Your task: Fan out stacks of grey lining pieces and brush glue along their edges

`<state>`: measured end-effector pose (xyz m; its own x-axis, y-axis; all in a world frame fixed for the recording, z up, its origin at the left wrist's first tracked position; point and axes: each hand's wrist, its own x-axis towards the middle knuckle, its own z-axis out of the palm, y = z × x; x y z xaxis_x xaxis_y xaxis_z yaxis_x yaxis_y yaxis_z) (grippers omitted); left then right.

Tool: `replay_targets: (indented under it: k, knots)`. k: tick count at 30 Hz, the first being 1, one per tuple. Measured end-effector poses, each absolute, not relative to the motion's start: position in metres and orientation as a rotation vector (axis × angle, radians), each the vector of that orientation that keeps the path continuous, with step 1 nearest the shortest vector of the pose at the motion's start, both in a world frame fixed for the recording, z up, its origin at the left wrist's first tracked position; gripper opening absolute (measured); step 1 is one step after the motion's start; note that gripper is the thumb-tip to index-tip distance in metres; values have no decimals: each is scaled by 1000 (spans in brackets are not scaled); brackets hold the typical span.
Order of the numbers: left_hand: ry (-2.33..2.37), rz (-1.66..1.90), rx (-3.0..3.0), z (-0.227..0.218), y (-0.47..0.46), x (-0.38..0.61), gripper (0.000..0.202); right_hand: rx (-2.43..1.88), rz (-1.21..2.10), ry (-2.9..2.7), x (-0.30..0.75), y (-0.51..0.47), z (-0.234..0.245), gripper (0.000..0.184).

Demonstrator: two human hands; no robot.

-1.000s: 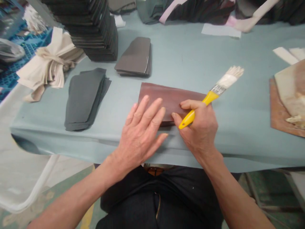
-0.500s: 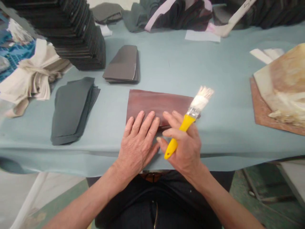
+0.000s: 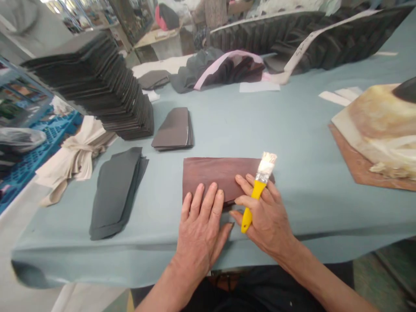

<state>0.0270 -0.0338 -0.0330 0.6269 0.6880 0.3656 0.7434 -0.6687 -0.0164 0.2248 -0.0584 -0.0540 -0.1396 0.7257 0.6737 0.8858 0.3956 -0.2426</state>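
A reddish-brown piece, apparently leather [image 3: 221,175], lies flat near the front edge of the table. My left hand [image 3: 199,225] rests open on its lower left part, fingers spread and palm down. A yellow-handled paintbrush [image 3: 258,190] with whitish bristles is held in my right hand [image 3: 268,214], bristles pointing away from me. The fingertips of that hand touch the right part of the brown piece. Behind it lies a small stack of brown-grey cut pieces [image 3: 172,130]. Left of my hands sits a stack of dark grey cut pieces [image 3: 115,190].
At the back left leans a tall stack of dark pieces [image 3: 107,91]. A bundle of cream strips [image 3: 78,154] lies at the left edge. On the right, a glue-stained container [image 3: 373,125] stands on a brown board [image 3: 344,160]. Rows of dark pieces [image 3: 269,37] line the back.
The view has tilted up and shifted, showing more of the room behind the table. Both hands stay on the brown piece, and the paintbrush stands slightly more upright in my right hand.
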Motion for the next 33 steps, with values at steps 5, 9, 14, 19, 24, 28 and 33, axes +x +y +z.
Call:
replay_targets:
  k: [5, 9, 14, 19, 24, 28, 33]
  knots:
    - [-1194, -517, -2676, -34, -34, 27, 64, -1399, -326, -1921, 226, -55, -57, 14]
    - [-1218, -441, -2648, -31, -36, 30, 63, -1385, -309, -1932, 226, -57, -57, 23]
    - [-1199, -358, -2631, -29, -40, 32, 65, -1393, -292, -1945, 227, -58, -56, 28]
    - [-1181, -272, -2662, -21, -41, 27, 72, -1411, -281, -1951, 226, -59, -55, 21]
    - [-1039, -157, -2808, -3, -24, 16, 74, -1419, -267, -1933, 225, -60, -55, 18]
    - [-1071, -28, -2962, 10, 3, 12, 76, -1406, -266, -1936, 226, -60, -56, 21]
    - [-1185, 28, -2963, 10, 37, 21, 77, -1400, -284, -1961, 228, -60, -58, 31]
